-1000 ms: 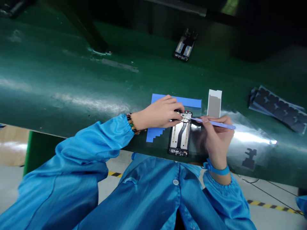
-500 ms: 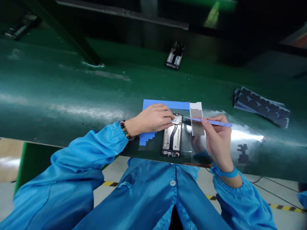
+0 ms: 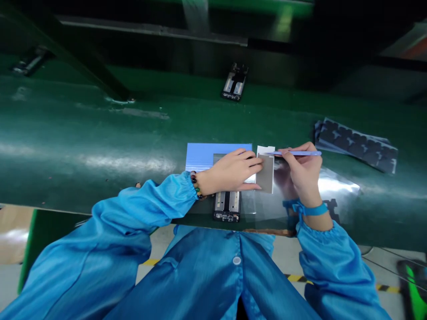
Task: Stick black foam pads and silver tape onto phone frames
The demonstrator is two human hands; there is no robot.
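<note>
An opened phone frame lies at the near edge of the green belt, its upper part hidden under my left hand. That hand reaches across it and pinches the left edge of a grey-and-white sticker sheet. My right hand holds thin blue tweezers, their tip at the sheet's top corner. A blue backing sheet lies behind my left hand.
A second phone frame rests farther back on the belt. A stack of dark die-cut pad sheets sits at the right. A clear glossy film lies under my right hand. The floor with yellow-black tape shows below.
My left hand has moved from the phone's top over to the sticker sheet and gripped its edge. The tweezers' tip has shifted from the phone to the sheet's top corner.
</note>
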